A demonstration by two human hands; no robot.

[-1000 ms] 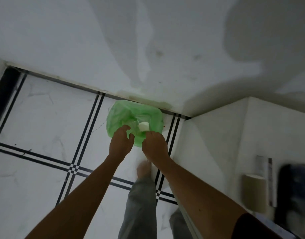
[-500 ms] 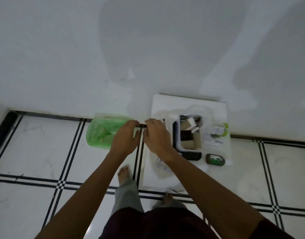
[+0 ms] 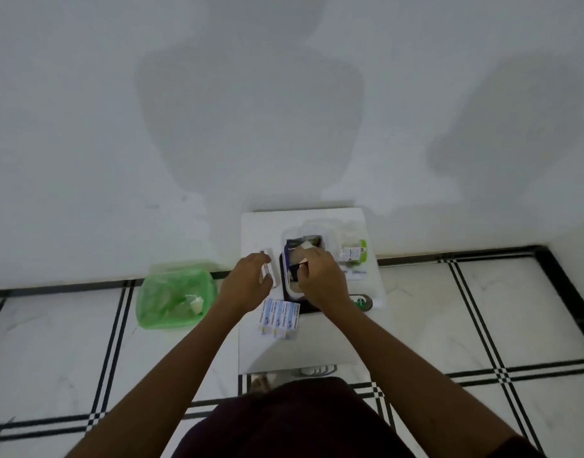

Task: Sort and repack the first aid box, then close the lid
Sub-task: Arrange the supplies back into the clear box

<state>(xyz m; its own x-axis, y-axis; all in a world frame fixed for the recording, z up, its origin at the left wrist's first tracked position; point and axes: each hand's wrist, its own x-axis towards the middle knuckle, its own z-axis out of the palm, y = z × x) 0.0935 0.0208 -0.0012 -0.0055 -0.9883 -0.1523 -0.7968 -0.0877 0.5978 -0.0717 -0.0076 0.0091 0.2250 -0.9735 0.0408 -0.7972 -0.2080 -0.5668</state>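
The open first aid box (image 3: 285, 259) stands on a white table (image 3: 317, 345), holding small packets. My right hand (image 3: 320, 276) reaches into the box with its fingers pinched on a dark item inside. My left hand (image 3: 247, 280) hovers just left of the box, gripping a small white tube or vial. A small white carton (image 3: 273, 271) lies beside that hand. Three blue-and-white bandage packs (image 3: 280, 315) lie side by side in front of the box.
A green-lined waste bin (image 3: 175, 297) with scraps sits on the tiled floor left of the table. A green-and-white carton (image 3: 353, 254) and a small round green tin (image 3: 361, 302) lie right of the box. A white wall rises behind.
The view swung from the bin to the table. Both hands left the bin; the right one went into the box, the left one moved beside it.
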